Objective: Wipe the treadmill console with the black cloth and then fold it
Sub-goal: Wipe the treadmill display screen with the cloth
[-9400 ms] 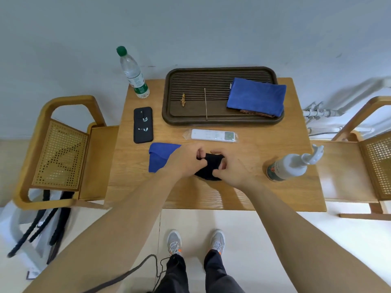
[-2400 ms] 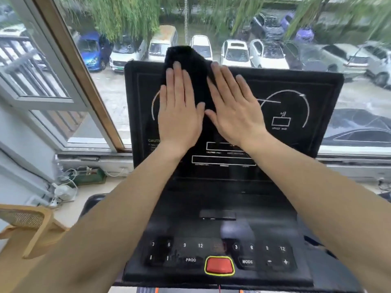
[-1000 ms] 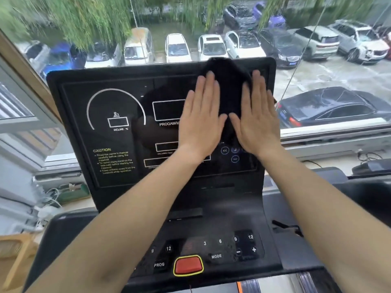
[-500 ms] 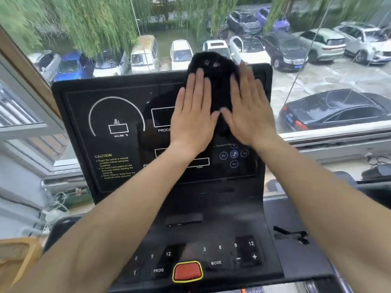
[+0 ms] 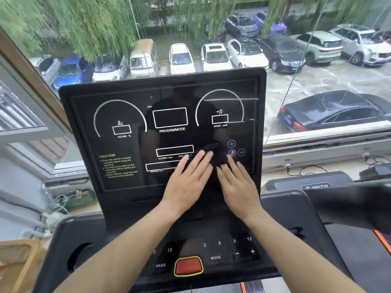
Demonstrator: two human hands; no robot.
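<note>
From my head camera, my left hand and right hand lie flat, fingers spread wide, pressing the black cloth against the treadmill console. Half a second ago the cloth sat at the screen's top edge; now it is low on the right half, beside the round touch icons. I judge that strip wiped, with the left dial side and folding still ahead.

Treadmill console w/ black cloth pressed flat on its panel.
</note>
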